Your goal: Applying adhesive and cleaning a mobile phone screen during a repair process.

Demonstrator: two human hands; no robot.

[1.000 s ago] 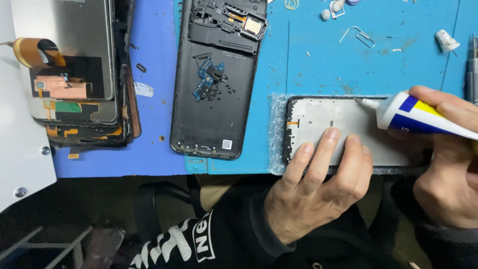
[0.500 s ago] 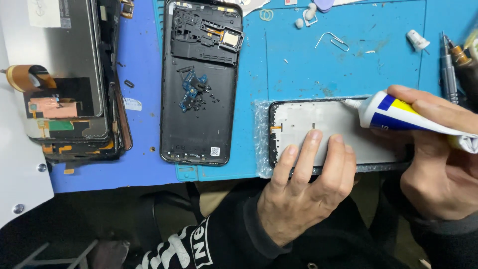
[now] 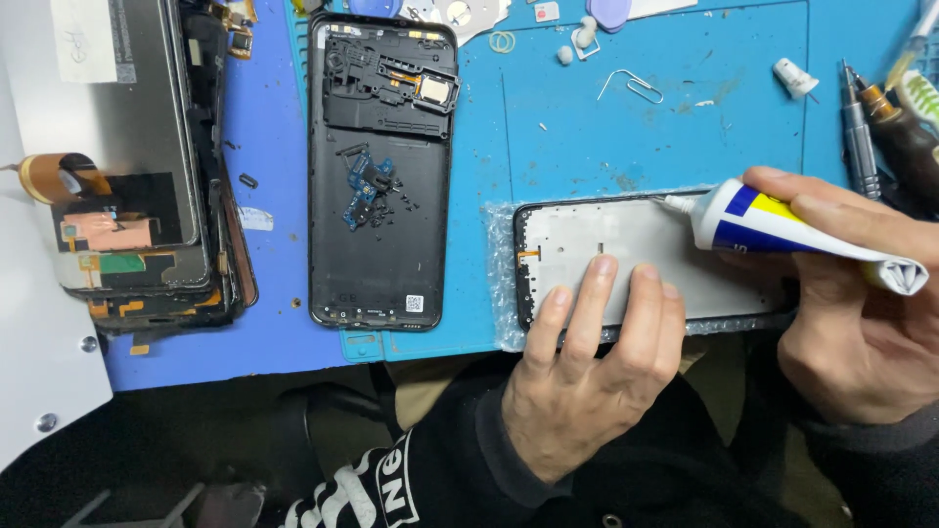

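A phone screen frame (image 3: 626, 244) with a white back lies sideways at the near edge of the blue mat (image 3: 704, 117). My left hand (image 3: 587, 381) presses flat on its near edge, fingers spread. My right hand (image 3: 841, 323) grips a white, blue and yellow glue tube (image 3: 782, 230), whose nozzle tip touches the frame's far edge. An opened black phone body (image 3: 381, 171) lies upright to the left, with a small blue circuit part and loose screws inside.
A stack of old screens with orange flex cables (image 3: 127, 166) sits at the left on a white surface. Screwdrivers (image 3: 861, 137), a bent wire clip (image 3: 631, 86) and a white cap (image 3: 794, 76) lie at the back right of the mat.
The view has shifted, so everything sits further right and lower. The tube's nozzle has slid a little along the frame's far edge. My left hand stays pressed on the frame.
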